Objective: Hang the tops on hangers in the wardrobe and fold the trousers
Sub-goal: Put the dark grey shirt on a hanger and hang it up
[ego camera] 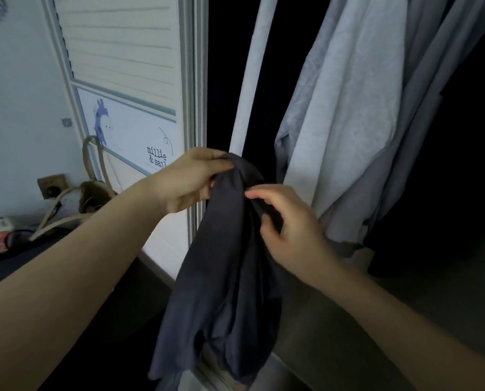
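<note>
**Dark top held up at the wardrobe opening**

The wardrobe [461, 249] fills the right of your view, dark inside, with pale grey tops [357, 108] hanging in a bunch from above and a darker garment [404, 249] behind them at their lower edge. The white louvred door [123, 52] stands open at the left, its edge just beside your hands; a panel on it shows a cartoon animal and printed lettering.

You hold a dark grey top [224, 277] in front of the door's edge, bunched at its upper end and hanging down loosely. Your left hand [190, 182] grips the bunched upper end, fingers curled round the cloth with the thumb on top. Your right hand [289, 230] pinches a fold just below and to the right, its fingers curled into the fabric.

At the far left a beige bag [94, 193] with looped handles stands by a wall socket [51, 186].
</note>
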### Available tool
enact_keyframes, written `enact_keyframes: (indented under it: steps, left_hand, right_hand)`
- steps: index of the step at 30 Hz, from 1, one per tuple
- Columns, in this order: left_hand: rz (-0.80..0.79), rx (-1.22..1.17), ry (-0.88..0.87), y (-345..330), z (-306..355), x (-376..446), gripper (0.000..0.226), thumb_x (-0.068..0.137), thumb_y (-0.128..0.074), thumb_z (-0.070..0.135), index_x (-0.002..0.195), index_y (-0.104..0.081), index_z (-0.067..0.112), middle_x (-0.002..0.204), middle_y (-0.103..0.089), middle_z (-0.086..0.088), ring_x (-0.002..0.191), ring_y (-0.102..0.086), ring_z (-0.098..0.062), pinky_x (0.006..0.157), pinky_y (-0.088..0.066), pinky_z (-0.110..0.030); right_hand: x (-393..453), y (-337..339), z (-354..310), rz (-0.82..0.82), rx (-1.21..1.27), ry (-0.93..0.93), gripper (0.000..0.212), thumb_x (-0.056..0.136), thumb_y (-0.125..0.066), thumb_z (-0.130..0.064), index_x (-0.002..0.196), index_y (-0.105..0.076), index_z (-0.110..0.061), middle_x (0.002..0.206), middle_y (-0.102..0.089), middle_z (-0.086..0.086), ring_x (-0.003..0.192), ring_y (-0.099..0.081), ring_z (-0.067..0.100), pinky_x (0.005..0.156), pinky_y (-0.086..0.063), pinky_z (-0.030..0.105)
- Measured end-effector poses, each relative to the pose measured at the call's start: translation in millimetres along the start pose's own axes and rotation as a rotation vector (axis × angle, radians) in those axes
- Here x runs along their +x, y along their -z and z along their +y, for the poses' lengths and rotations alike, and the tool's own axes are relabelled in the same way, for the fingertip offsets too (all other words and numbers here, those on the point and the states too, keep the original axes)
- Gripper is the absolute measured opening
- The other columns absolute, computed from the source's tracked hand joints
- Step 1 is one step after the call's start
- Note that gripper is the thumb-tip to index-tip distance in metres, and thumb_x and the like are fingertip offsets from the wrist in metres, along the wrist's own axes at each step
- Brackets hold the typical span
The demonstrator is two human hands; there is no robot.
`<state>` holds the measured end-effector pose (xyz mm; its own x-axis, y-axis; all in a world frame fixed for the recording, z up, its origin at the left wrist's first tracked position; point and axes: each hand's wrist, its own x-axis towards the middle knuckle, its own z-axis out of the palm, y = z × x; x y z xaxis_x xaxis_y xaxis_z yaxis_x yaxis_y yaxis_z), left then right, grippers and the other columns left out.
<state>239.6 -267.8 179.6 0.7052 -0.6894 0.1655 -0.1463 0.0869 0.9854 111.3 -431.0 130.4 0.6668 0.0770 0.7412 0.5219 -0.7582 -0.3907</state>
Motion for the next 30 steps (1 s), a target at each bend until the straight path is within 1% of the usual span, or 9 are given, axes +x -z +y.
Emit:
enact_keyframes:
  steps: [4,9,12,15,20,22,24,27,30]
  left_hand:
    - [0.084,-0.073,-0.016,-4.6,31.5,15.1,0.036,0.099,-0.048,0.006,0.072,-0.072,0.01,0.063,-0.07,-0.001,0.054,-0.066,-0.008,0.048,-0.051,-0.017]
    - [0.125,-0.074,-0.018,5.1,64.2,26.4,0.024,0.097,-0.051,0.011,0.08,-0.066,0.006,0.066,-0.072,-0.003,0.058,-0.068,-0.01,0.054,-0.055,-0.019]
    - [0.115,-0.058,0.016,9.7,74.4,25.7,0.024,0.098,-0.053,0.016,0.081,-0.066,0.006,0.065,-0.072,-0.003,0.056,-0.069,-0.01,0.049,-0.052,-0.018]
    - [0.14,-0.059,0.035,13.2,73.5,27.7,0.022,0.098,-0.054,0.014,0.082,-0.065,0.004,0.065,-0.072,-0.004,0.056,-0.069,-0.011,0.049,-0.053,-0.019]
    - [0.038,0.063,0.187,14.6,49.5,25.7,0.01,0.095,-0.055,0.008,0.089,-0.063,0.005,0.074,-0.066,-0.007,0.062,-0.066,-0.014,0.06,-0.057,-0.024]
    - [-0.033,0.095,0.175,15.1,36.6,15.4,0.018,0.094,-0.055,0.01,0.087,-0.072,0.008,0.081,-0.071,-0.006,0.071,-0.069,-0.015,0.066,-0.058,-0.025]
    - [-0.02,0.027,0.115,16.3,27.9,5.1,0.04,0.098,-0.05,0.024,0.072,-0.079,0.015,0.076,-0.074,0.0,0.07,-0.069,-0.012,0.063,-0.057,-0.021]
    - [-0.177,-0.19,0.133,19.1,22.3,-6.3,0.055,0.084,-0.05,0.069,0.097,-0.078,0.024,0.106,-0.073,-0.004,0.095,-0.071,-0.018,0.078,-0.057,-0.032]
    - [-0.341,-0.104,0.087,25.0,11.7,-12.1,0.065,0.067,-0.064,0.077,0.117,-0.068,0.036,0.115,-0.07,0.005,0.102,-0.068,-0.014,0.083,-0.055,-0.033]
  right_hand:
    - [-32.6,-20.7,9.0,-0.07,-0.485,0.471,0.034,0.088,-0.05,0.001,0.116,-0.065,-0.014,0.12,-0.05,0.008,0.111,-0.046,0.028,0.093,-0.043,0.037]
    - [-64.5,-43.9,32.6,-0.48,-0.669,0.584,0.069,0.077,-0.053,-0.006,0.138,-0.04,-0.035,0.141,-0.033,0.008,0.129,-0.032,0.035,0.102,-0.027,0.048]
    - [-60.4,-53.9,35.1,-0.451,-0.736,0.651,0.036,0.082,-0.062,-0.013,0.115,-0.06,-0.029,0.135,-0.047,0.005,0.13,-0.038,0.032,0.1,-0.034,0.047]
    - [-37.3,-51.4,25.2,-0.354,-0.649,0.665,0.007,0.084,-0.067,-0.013,0.085,-0.067,-0.019,0.101,-0.067,0.0,0.111,-0.056,0.023,0.094,-0.041,0.043]
    - [25.2,-22.7,-20.5,-0.222,-0.139,0.118,0.024,0.085,-0.047,-0.015,0.105,-0.061,-0.014,0.073,-0.066,0.012,0.069,-0.065,0.032,0.065,-0.053,0.037]
    - [53.3,-9.4,-33.8,-0.122,0.022,-0.127,0.024,0.09,-0.044,-0.021,0.095,-0.063,-0.035,0.073,-0.066,-0.004,0.07,-0.064,0.016,0.067,-0.048,0.022]
    - [79.2,0.1,-40.2,-0.095,0.146,-0.426,0.028,0.093,-0.045,-0.024,0.077,-0.066,-0.032,0.067,-0.062,-0.005,0.068,-0.059,0.011,0.065,-0.043,0.021]
    - [102.2,11.6,-33.6,-0.052,0.368,-0.823,0.027,0.095,-0.049,-0.023,0.1,-0.067,-0.004,0.089,-0.068,0.012,0.085,-0.065,0.025,0.078,-0.05,0.032]
    - [112.5,24.3,-30.9,0.021,0.559,-1.038,0.026,0.096,-0.05,-0.019,0.117,-0.06,-0.005,0.102,-0.068,0.015,0.091,-0.065,0.027,0.082,-0.055,0.036]
